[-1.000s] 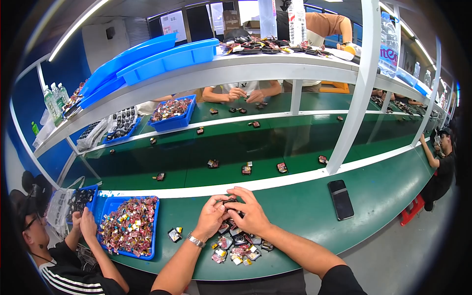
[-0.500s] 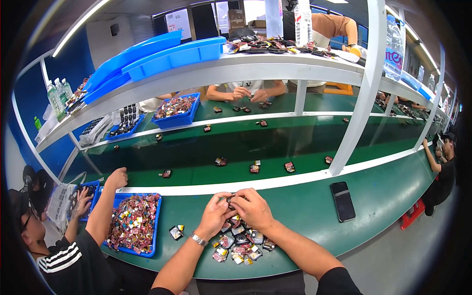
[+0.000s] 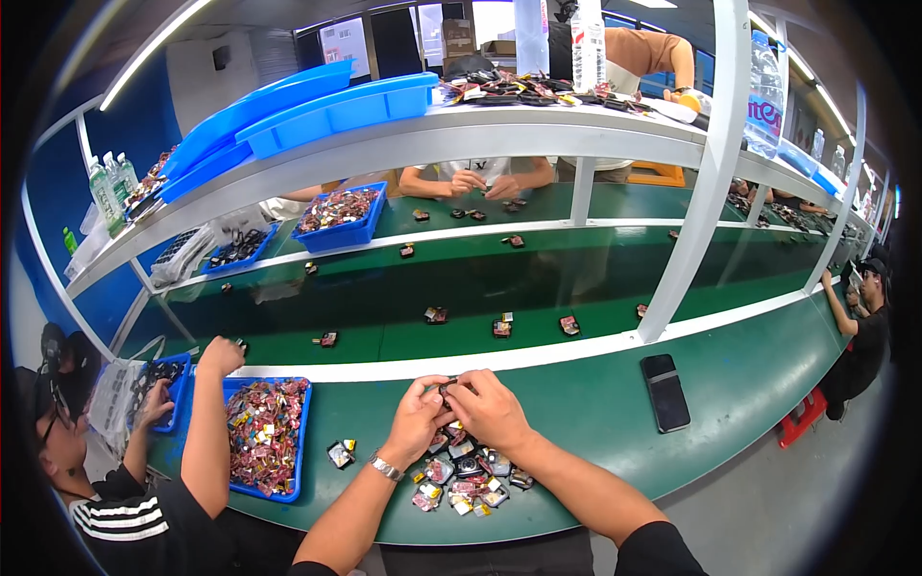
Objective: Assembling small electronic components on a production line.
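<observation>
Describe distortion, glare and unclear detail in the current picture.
Head view: fisheye bending bows the white shelf and the green table, and the corners go black; head view: the ceiling tube glares white, with pale sheen on the table's right; head view: the dark piece between left hand and right hand is mostly covered.

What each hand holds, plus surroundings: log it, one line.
left hand: holding small dark part | right hand: same part | near: module pile | right: black phone | left: blue bin

At your right lies a black smartphone [image 3: 665, 394]; the shelf [image 3: 480, 142] before you carries blue plastic trays [image 3: 341, 113] and water bottles [image 3: 589, 58].
</observation>
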Available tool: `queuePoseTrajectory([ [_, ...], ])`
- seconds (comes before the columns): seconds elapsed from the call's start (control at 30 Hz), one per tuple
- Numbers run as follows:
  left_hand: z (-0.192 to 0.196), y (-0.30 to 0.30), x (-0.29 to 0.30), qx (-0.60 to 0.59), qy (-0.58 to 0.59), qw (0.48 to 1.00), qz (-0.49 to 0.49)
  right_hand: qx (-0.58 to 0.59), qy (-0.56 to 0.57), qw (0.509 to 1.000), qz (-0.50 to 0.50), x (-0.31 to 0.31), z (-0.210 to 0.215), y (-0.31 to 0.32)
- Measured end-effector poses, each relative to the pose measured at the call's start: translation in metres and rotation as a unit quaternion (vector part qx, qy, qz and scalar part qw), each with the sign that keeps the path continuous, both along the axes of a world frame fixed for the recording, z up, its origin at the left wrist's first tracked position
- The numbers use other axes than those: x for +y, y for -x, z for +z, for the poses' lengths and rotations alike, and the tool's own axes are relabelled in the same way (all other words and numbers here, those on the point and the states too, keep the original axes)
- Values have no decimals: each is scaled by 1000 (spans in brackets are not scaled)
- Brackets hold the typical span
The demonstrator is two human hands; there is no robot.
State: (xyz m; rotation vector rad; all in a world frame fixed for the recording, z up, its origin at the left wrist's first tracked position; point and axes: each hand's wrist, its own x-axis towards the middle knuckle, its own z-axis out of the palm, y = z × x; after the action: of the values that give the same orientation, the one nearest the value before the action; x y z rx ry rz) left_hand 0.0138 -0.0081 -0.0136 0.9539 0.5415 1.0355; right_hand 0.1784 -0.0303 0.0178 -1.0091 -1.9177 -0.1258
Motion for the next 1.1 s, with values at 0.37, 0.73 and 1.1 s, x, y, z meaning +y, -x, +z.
queuePoseTrajectory([
  [0.37,9,-3,-4,20,19,999,39,-37,-16,999,-2,3,-1,5],
  [0.73,12,11,11,54,-44,986,152,86,179,979,-34,112,-28,8],
  [1.1,9,12,11,91,-126,973,171,8,157,886,-436,111,-24,-66],
])
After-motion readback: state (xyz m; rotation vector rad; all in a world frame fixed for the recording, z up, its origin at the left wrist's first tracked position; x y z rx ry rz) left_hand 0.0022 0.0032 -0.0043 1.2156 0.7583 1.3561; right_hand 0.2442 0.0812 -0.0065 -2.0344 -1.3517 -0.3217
